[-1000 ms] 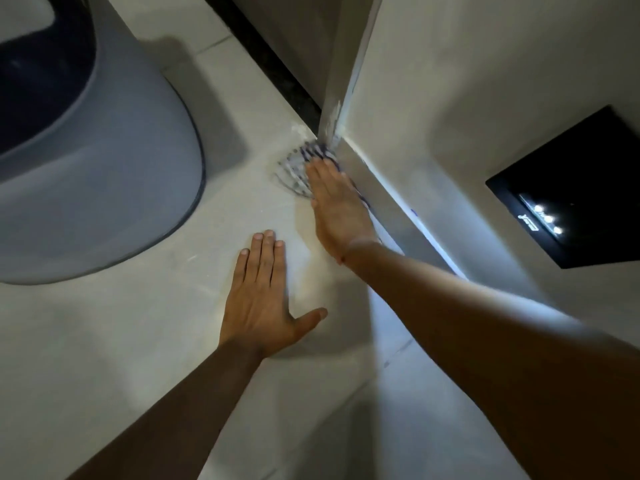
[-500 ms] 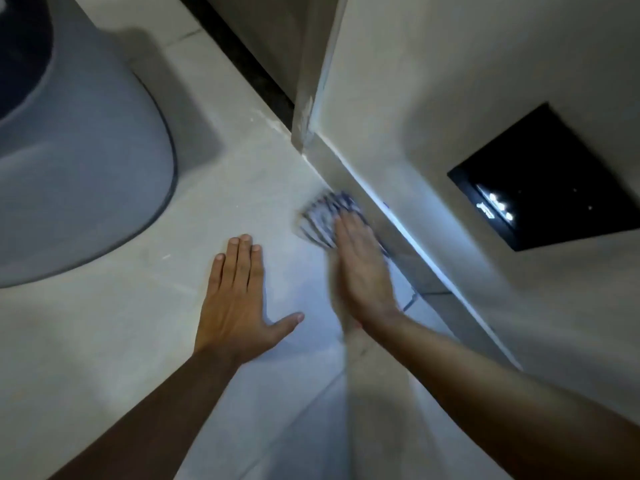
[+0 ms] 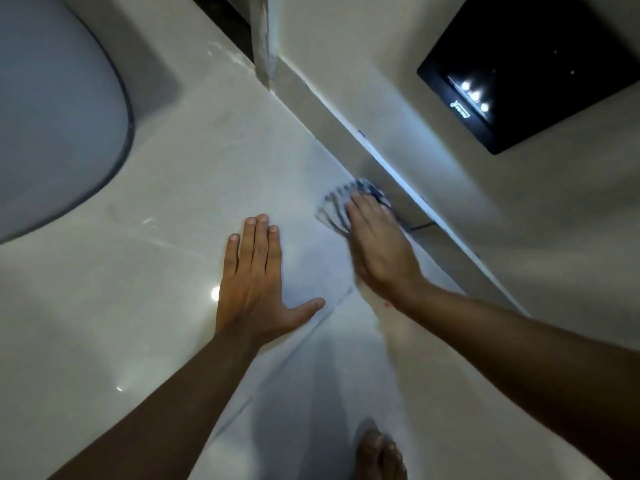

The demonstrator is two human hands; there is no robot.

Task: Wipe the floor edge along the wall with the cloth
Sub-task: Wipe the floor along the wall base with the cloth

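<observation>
Wiping floor edge at skirting, cloth under right hand.

Right hand (image 3: 379, 249) flat, palm down, pressing striped cloth (image 3: 337, 206) onto tiled floor (image 3: 156, 271), not clenched; cloth bunched under fingers, touching base of skirting board (image 3: 346, 133) below wall (image 3: 363, 46). Left hand (image 3: 256, 282) released, holding nothing, spread flat on floor just beside right hand, fingers together, thumb out. Grey rounded fixture (image 3: 52, 116) far left. Black panel (image 3: 530, 67) with lit dots on wall. Bare toes (image 3: 379, 455) at bottom edge.
</observation>
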